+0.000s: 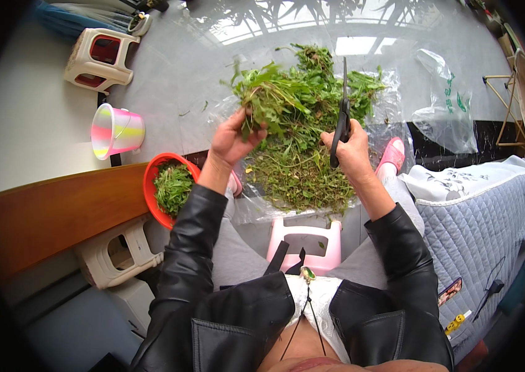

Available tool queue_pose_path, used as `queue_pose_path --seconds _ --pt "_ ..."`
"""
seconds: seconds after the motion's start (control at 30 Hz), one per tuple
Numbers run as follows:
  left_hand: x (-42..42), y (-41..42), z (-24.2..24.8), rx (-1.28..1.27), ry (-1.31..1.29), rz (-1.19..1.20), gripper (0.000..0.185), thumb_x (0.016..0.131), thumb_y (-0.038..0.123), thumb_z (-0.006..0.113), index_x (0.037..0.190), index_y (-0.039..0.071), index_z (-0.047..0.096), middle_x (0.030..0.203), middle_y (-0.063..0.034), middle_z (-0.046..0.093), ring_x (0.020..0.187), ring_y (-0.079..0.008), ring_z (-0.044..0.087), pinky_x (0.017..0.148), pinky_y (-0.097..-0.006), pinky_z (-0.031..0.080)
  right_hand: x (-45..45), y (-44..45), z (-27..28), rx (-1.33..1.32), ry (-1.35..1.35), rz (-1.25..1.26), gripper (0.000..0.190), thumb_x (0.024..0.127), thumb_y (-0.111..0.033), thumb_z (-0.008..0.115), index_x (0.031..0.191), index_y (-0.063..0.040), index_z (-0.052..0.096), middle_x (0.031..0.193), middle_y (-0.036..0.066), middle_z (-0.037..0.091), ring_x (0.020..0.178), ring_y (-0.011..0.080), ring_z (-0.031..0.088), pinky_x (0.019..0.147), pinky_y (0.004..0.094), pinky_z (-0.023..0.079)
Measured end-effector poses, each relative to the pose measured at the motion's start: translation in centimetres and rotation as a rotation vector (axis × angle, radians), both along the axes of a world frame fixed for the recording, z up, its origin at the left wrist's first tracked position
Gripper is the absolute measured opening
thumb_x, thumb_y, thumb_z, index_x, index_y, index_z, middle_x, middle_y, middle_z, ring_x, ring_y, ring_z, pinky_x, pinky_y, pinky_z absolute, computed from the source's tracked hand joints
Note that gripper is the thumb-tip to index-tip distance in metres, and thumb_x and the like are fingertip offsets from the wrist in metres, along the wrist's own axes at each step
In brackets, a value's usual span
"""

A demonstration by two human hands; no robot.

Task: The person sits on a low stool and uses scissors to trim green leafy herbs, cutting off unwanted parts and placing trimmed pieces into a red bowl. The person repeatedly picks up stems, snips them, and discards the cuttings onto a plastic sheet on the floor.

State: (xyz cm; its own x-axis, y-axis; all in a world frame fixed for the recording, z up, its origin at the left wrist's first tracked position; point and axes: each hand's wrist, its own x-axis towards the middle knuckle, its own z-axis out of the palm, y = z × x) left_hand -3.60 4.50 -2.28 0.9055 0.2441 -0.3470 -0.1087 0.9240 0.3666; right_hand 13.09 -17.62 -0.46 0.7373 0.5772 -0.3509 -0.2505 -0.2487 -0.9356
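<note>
My left hand (233, 139) grips a bunch of leafy greens (269, 93), roots and stems pointing partly toward my palm. Some of the leaves are blurred. In my right hand (354, 146) is a pair of black-handled scissors (344, 109), blades pointing away from me and seemingly together. Beneath both hands spreads a large heap of greens (316, 123) on a clear plastic sheet (388, 128). The nearer part of the heap is made of shorter, yellowish trimmings (304, 181). To the left of my left forearm, a red basin (150, 188) holds more cut greens (172, 186).
A pink stool (306, 253) stands between my legs. Left are a pink-and-yellow bucket (125, 128), a beige stool (104, 60) and a wooden board (67, 214). On the right are a clear plastic bag (444, 102) and a quilted bed cover (472, 228) with a phone (450, 292).
</note>
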Motion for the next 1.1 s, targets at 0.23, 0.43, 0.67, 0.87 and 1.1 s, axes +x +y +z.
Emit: queue_pose_path --seconds 0.23,0.43,0.67,0.87,1.1 --pt "-0.8 -1.7 0.6 -0.125 -0.217 -0.025 0.03 0.1 0.021 0.046 0.126 0.01 0.054 0.112 -0.0075 0.064 0.099 -0.021 0.06 0.086 -0.0389 0.049 -0.2 1.3 0.4 0.154 -0.071 -0.088 0.034 0.075 -0.009 0.078 0.092 -0.004 0.048 0.079 0.004 0.064 0.064 0.0081 0.057 0.057 0.0216 0.045" --pt "-0.1 -1.2 2.5 0.265 -0.032 -0.137 0.033 0.099 0.015 0.047 0.131 0.007 0.05 0.115 -0.0055 0.062 0.101 -0.0165 0.06 0.085 -0.0354 0.051 -0.2 2.5 2.7 0.342 -0.136 -0.117 0.032 0.082 -0.007 0.075 0.097 -0.006 0.046 0.091 0.009 0.067 0.073 0.0096 0.061 0.06 0.0202 0.048" --pt "0.4 -1.7 4.1 0.731 0.041 -0.357 0.031 0.098 0.019 0.051 0.123 0.002 0.057 0.104 0.0044 0.06 0.091 -0.0049 0.054 0.083 -0.0221 0.044 -1.8 4.9 4.1 0.169 -0.072 0.123 0.043 0.073 -0.013 0.081 0.099 -0.001 0.05 0.087 0.005 0.059 0.075 0.0112 0.058 0.066 0.0245 0.049" --pt "0.3 -1.7 3.9 1.293 0.313 0.154 0.016 0.088 0.013 0.065 0.1 0.004 0.062 0.09 -0.0016 0.06 0.084 -0.0104 0.057 0.075 -0.026 0.046 -2.2 5.6 4.5 0.083 -0.303 0.016 0.038 0.071 -0.005 0.078 0.095 -0.003 0.048 0.081 0.001 0.054 0.07 0.0102 0.052 0.063 0.0248 0.045" --pt "0.6 -2.4 4.4 1.778 0.289 0.333 0.022 0.075 0.018 0.076 0.087 0.002 0.068 0.082 -0.008 0.062 0.079 -0.0222 0.06 0.072 -0.0322 0.047 -4.5 7.0 3.6 0.142 -0.325 0.047 0.036 0.071 -0.007 0.081 0.09 -0.007 0.05 0.075 -0.004 0.049 0.063 0.0053 0.045 0.055 0.0214 0.039"
